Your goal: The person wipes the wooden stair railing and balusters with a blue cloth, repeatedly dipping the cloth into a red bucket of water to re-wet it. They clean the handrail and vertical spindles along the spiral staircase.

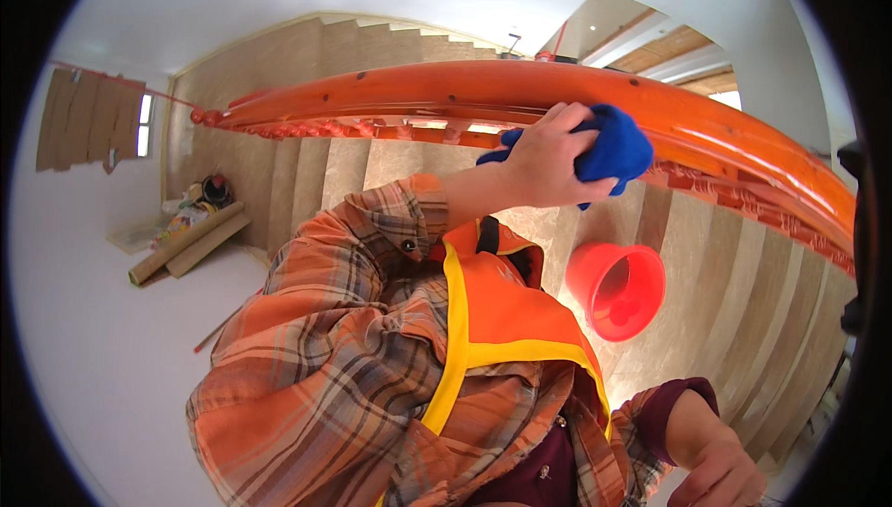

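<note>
My left hand (554,155) is closed around a bunched blue cloth (617,144), pressed against the side of the glossy orange wooden handrail (418,89). The rail curves across the view, with turned balusters (739,193) under it. At the bottom right edge my right hand (721,475) hangs low beside my body, its fingers bent and partly cut off by the frame, so its grip is unclear. A red plastic bucket (582,266) stands between my hands, on the stair side; its inside shows a darker area, but its contents cannot be told.
Beige-brown stairs (718,277) run below the rail, and another flight (348,40) rises behind it. Cardboard-coloured rolls (188,242), a dark container (217,190) and bags lie on the left. A red cord (125,75) runs from the rail's end to the wall.
</note>
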`<state>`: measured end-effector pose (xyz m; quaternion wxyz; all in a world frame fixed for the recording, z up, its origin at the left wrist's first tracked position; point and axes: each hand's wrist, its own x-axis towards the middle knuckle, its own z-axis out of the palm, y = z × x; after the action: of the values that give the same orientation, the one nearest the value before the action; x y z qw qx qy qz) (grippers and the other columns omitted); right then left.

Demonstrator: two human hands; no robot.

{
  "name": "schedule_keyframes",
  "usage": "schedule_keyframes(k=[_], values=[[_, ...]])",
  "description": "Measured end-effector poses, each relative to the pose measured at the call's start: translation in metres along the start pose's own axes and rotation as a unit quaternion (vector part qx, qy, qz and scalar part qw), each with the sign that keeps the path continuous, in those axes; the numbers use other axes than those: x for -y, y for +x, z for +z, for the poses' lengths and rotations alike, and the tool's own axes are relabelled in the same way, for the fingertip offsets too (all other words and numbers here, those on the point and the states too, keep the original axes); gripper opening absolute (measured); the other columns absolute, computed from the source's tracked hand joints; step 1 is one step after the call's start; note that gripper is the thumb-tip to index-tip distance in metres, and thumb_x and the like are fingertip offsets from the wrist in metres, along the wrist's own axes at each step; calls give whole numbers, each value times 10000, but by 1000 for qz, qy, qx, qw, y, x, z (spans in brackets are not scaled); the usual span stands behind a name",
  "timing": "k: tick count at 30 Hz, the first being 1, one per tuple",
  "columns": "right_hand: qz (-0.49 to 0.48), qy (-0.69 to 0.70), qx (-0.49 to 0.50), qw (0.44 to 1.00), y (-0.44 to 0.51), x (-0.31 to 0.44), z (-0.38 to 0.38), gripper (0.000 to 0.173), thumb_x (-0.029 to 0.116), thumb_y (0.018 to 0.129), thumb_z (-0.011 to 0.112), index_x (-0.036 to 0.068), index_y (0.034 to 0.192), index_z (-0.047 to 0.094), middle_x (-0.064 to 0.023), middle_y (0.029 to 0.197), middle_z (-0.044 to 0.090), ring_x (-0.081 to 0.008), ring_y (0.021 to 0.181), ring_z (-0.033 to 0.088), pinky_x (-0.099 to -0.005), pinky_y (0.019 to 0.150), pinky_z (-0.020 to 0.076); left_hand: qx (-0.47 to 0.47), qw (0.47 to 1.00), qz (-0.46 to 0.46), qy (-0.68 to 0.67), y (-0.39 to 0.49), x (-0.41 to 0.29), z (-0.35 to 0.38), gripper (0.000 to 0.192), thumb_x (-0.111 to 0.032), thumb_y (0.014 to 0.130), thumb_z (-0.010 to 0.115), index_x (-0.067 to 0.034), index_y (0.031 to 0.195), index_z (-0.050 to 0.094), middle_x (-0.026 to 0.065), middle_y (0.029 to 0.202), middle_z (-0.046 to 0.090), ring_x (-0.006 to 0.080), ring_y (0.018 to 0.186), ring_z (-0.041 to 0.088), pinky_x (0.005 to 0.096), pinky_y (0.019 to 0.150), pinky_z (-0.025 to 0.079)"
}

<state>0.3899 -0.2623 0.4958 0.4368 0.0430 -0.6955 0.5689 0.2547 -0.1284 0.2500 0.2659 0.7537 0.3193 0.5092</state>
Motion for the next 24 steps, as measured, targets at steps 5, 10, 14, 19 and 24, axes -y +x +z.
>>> schedule_keyframes(k=[5, 10, 14, 19, 24], values=[[-48, -44, 42, 997, -19, 31, 13, 212, 161, 909, 454, 74, 804, 616, -71, 818, 632, -182, 712, 625, -320, 582, 479, 9, 994, -9, -106, 60, -14, 29, 456, -417, 675, 751, 3, 840, 680, 169, 1040, 587, 328, 919, 589, 412, 822, 487], [-173, -55, -217, 959, -125, 43, 45, 133, 56, 773, 717, 102, 763, 592, -53, 622, 668, -80, 442, 544, -224, 398, 393, 40, 970, -17, -237, 120, -25, 74, 360, -352, 759, 737, -47, 950, 707, 113, 1050, 592, 254, 902, 614, 366, 823, 493], [-14, -138, -638, 757, -259, -6, 70, 207, 91, 894, 576, 123, 745, 435, 17, 665, 455, -125, 563, 384, -308, 548, 338, 33, 996, 78, 15, 147, -23, 122, 437, -405, 765, 713, -33, 994, 691, 129, 1115, 577, 313, 1062, 528, 399, 925, 440], [216, -37, -928, 300, -403, -124, 132, 240, 276, 872, 689, 119, 750, 554, 36, 616, 468, -67, 508, 414, -223, 461, 328, -79, 993, 68, 47, 145, -2, 158, 450, -369, 791, 693, -12, 1059, 635, 154, 1074, 557, 353, 1026, 537, 424, 891, 455], [248, 17, -930, 271, -480, -194, 197, 239, 265, 846, 713, 57, 778, 616, 25, 582, 496, -66, 459, 420, -223, 422, 339, -52, 992, 101, 57, 142, 14, 158, 477, -386, 820, 675, -4, 1099, 615, 145, 1118, 538, 351, 1039, 546, 425, 884, 472]])
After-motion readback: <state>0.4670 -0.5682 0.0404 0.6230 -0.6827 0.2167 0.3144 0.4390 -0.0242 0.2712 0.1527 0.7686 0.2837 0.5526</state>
